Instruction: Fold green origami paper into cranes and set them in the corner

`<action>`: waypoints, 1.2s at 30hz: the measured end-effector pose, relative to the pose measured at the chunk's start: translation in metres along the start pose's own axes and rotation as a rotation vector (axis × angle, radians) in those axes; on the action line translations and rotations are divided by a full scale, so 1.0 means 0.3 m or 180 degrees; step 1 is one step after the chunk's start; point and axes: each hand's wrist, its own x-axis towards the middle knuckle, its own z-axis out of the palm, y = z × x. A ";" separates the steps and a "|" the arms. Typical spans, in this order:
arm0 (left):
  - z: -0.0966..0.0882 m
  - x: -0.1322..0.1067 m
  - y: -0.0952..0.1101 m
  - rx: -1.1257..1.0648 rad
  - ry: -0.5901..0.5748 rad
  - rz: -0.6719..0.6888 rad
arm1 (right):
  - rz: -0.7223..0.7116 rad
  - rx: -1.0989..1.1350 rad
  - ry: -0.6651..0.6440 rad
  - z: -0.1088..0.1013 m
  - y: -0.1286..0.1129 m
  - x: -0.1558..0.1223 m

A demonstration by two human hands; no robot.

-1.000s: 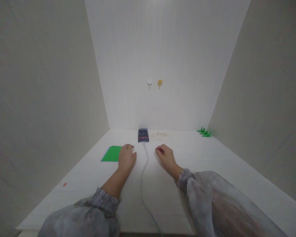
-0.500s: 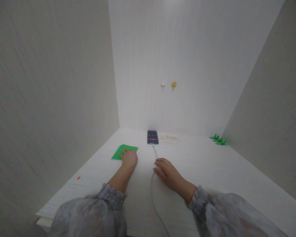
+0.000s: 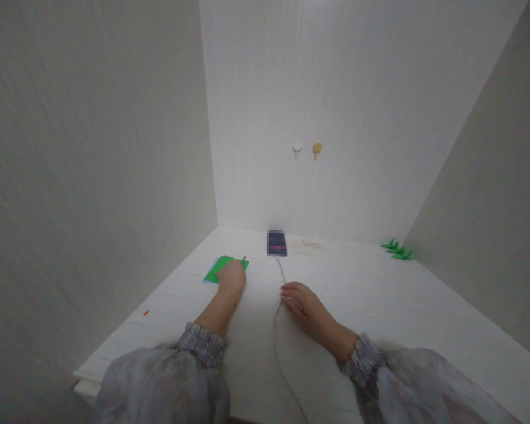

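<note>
My left hand [image 3: 232, 275] is on a small stack of green paper [image 3: 215, 271] at the left of the table, its fingers curled in at the right side. A corner of the green paper stands up beside those fingers, pinched as far as I can see; the fingertips are partly hidden. A bluish sheet edge shows beneath the green. My right hand [image 3: 302, 301] lies on the table with its fingers loosely stretched. Its fingertips touch or cover part of a white cable [image 3: 277, 347], which leads up to a phone [image 3: 277, 243].
Green folded paper pieces [image 3: 396, 249] lie in the back right corner. A small red scrap [image 3: 146, 312] is near the left table edge. A white hook [image 3: 297, 147] and a yellow hook [image 3: 317, 148] are on the back wall. Walls enclose the white table [image 3: 424, 330].
The fingers of my left hand, spread flat on the green paper before, have curled in, and a paper corner has risen. My right hand stays by the cable. The view has shifted slightly.
</note>
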 end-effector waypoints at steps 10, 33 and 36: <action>-0.036 0.002 -0.007 0.0075 0.0543 0.0256 | 0.0061 0.0004 0.0037 -0.010 -0.006 0.009; -0.005 0.037 -0.042 -0.0764 -0.0006 -0.0171 | 0.0088 0.0067 -0.0152 -0.030 -0.017 0.015; -0.001 0.041 -0.044 -0.0760 -0.0110 -0.0124 | 0.0126 0.0051 -0.0206 -0.035 -0.026 0.018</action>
